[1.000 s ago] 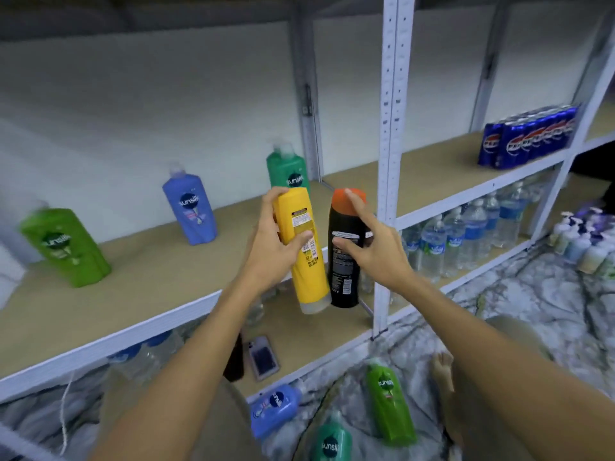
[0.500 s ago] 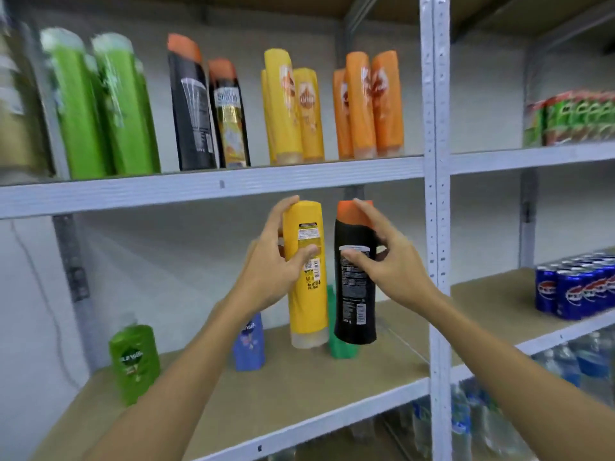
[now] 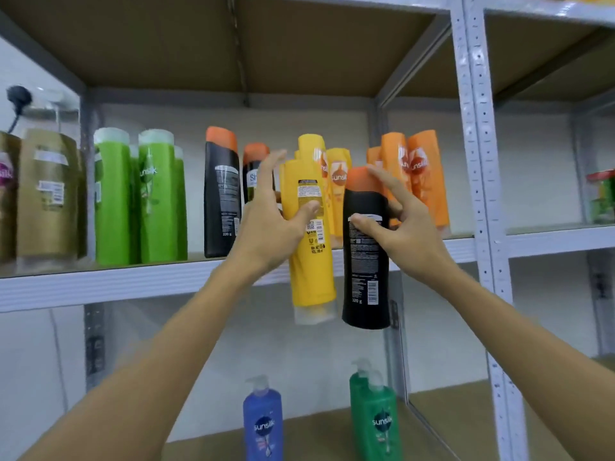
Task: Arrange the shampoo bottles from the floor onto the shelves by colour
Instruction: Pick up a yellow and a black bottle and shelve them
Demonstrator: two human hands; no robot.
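- Raising two bottles toward the upper shelf (image 3: 100,287): my left hand (image 3: 269,227) is wrapped round the yellow bottle (image 3: 311,247), thumb across its back label and fingers spread behind, and my right hand (image 3: 406,234) pinches the black bottle (image 3: 366,271) near its orange cap, thumb on the label, index finger stretched over the cap.
- Both bottles hang in front of the shelf's lip, their bases below the board, so neither is set down yet.
- To do this step well, I judge each should go to its own colour: the yellow row (image 3: 336,181) stands just behind my yellow bottle at about 12 o'clock from it, and the black pair (image 3: 221,194) stands at 10 o'clock from my left hand, with the orange group (image 3: 422,168) at 1 o'clock from my right.
- The black bottle is on the wrong side for its group, so I would probably place the yellow first, free the left side, then carry the black across to 10 o'clock.
- Bases must clear the lip before going in; a clipped edge could topple the standing rows.
- Both forearms reach up and inward from 7 and 5 o'clock, wrists bent back, the bottles nearly upright and just beside each other.
- Green bottles (image 3: 143,201) and gold ones (image 3: 46,194) stand further left at 9 o'clock; a blue pump bottle (image 3: 263,424) and a dark green one (image 3: 376,420) sit on the lower shelf (image 3: 449,414) at 6 o'clock.
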